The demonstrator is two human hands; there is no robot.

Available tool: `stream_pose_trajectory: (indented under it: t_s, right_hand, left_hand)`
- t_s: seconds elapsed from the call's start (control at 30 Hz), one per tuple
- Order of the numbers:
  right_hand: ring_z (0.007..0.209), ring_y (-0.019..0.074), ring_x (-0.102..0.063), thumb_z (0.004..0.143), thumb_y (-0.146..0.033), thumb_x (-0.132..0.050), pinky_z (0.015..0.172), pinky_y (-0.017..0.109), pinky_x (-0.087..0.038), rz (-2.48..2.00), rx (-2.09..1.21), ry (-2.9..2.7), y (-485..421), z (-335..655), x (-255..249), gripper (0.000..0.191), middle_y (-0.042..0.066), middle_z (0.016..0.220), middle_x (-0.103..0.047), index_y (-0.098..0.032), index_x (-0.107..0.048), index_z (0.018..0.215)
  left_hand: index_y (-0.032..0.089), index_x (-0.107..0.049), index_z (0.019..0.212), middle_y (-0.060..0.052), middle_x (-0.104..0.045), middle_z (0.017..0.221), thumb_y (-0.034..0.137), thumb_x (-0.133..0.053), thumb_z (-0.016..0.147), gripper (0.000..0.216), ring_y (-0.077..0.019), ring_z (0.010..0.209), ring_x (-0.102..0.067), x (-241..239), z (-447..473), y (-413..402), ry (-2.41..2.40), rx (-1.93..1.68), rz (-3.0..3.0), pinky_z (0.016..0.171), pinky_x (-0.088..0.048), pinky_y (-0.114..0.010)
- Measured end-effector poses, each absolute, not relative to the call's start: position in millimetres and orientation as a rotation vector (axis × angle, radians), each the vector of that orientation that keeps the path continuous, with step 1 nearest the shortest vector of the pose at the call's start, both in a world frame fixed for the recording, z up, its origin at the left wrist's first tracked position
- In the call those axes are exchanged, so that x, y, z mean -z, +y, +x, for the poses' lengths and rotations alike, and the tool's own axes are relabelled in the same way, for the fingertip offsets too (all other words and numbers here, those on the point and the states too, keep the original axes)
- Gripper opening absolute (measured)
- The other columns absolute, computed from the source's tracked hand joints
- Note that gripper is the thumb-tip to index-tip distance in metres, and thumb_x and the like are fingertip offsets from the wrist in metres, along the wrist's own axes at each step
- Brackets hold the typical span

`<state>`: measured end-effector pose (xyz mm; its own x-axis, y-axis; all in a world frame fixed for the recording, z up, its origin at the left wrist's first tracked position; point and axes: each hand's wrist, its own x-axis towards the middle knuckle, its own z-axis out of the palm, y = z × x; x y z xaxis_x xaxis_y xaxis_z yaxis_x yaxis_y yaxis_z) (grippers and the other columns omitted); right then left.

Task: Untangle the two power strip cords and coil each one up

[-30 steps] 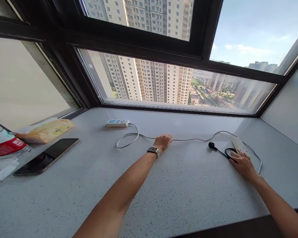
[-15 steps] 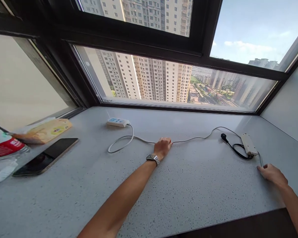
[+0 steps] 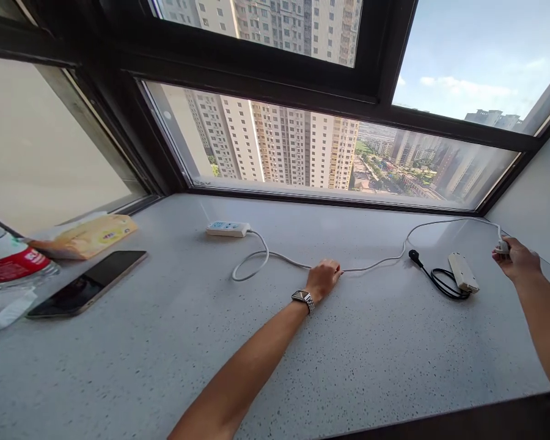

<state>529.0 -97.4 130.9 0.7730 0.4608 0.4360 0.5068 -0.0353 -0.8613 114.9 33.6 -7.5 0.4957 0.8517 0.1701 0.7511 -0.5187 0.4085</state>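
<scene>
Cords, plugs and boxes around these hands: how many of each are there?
Cords: 2, a white cord and a black cord
Plugs: 2, a black plug and a white plug in the right hand
Boxes: 2, a power strip and a cream box
Total: 6

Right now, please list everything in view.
Glass windows: several, dark frames, behind
Buildings: several, beige, outside
Speckled countertop: one, grey, below windows
Rectangular power strip: one, white, rear left
Thin looped cable: one, whitish, across countertop
Apparent plug: one, white, far right
Round plug with cord: one, black, right
Oblong block: one, cream, beside cord
Flat smartphone: one, black, left
Tissue pack: one, yellow, behind smartphone
Plastic bottle: one, transparent, left
Crumpled sheet: one, white, near bottle
Metal wristwatch: one, silver, centre
Left hand: one, on looped cable
Right hand: one, holding white plug
</scene>
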Motion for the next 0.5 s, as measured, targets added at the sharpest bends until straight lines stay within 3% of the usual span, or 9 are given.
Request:
stream_pose_trajectory:
  t_s: [0.07, 0.13, 0.23, 0.27, 0.37, 0.5]
  right_hand:
    - [0.043, 0.0138, -0.049, 0.073, -0.054, -0.063, 0.044, 0.033, -0.043, -1.605, -0.08, -0.81, -86, 487, -137, 0.035, 0.003, 0.051, -0.048, -0.021, -0.051, 0.065]
    - [0.045, 0.0123, -0.048, 0.068, -0.044, -0.07, 0.042, 0.028, -0.041, -1.474, -0.25, -0.918, -84, 428, -132, 0.031, 0.0, 0.057, -0.051, -0.019, -0.056, 0.082]
    - [0.043, 0.009, -0.043, 0.078, -0.038, -0.061, 0.041, 0.022, -0.037, -1.445, -0.257, -1.348, -95, 330, -110, 0.024, -0.005, 0.054, -0.048, -0.018, -0.057, 0.088]
    - [0.047, 0.0096, -0.046, 0.08, -0.036, -0.059, 0.045, 0.022, -0.04, -1.44, -0.209, -1.477, -101, 302, -101, 0.019, -0.003, 0.057, -0.052, -0.018, -0.058, 0.088]
    - [0.065, 0.0142, -0.058, 0.09, -0.029, -0.046, 0.057, 0.025, -0.046, -1.235, -0.19, -1.794, -116, 249, -80, 0.02, 0.005, 0.077, -0.064, -0.018, -0.061, 0.096]
    - [0.085, 0.0189, -0.061, 0.094, -0.021, -0.037, 0.072, 0.033, -0.049, -0.952, 0.002, -1.721, -119, 240, -75, 0.028, 0.008, 0.091, -0.066, -0.02, -0.065, 0.094]
  left_hand:
    - [0.017, -0.064, 0.095, -0.009, -0.063, 0.099, 0.026, -0.056, 0.088, 0.014, -0.0244, 0.101, -0.056, 2, 123, 27, 1.28, -0.543, 2.457, 0.078, -0.047, -0.032]
    - [0.017, -0.057, 0.114, -0.012, -0.058, 0.116, 0.032, -0.055, 0.089, 0.029, -0.0252, 0.111, -0.051, -10, 129, 16, 1.16, -0.66, 2.371, 0.083, -0.048, -0.033]
    - [0.017, -0.032, 0.139, -0.017, -0.044, 0.135, 0.047, -0.042, 0.093, 0.056, -0.0256, 0.117, -0.049, -36, 132, -11, 0.667, -0.843, 1.844, 0.084, -0.048, -0.034]
    - [0.016, -0.027, 0.142, -0.019, -0.045, 0.134, 0.051, -0.041, 0.092, 0.062, -0.0259, 0.115, -0.051, -45, 130, -22, 0.489, -0.813, 1.637, 0.083, -0.049, -0.034]
    - [0.017, -0.026, 0.141, -0.016, -0.057, 0.115, 0.049, -0.065, 0.078, 0.081, -0.0228, 0.097, -0.06, -64, 110, -52, 0.323, -0.643, 1.308, 0.074, -0.049, -0.029]
    - [0.014, -0.043, 0.119, -0.006, -0.062, 0.087, 0.032, -0.073, 0.07, 0.061, -0.0142, 0.063, -0.061, -71, 65, -78, 0.539, -0.593, 1.217, 0.048, -0.042, -0.02]
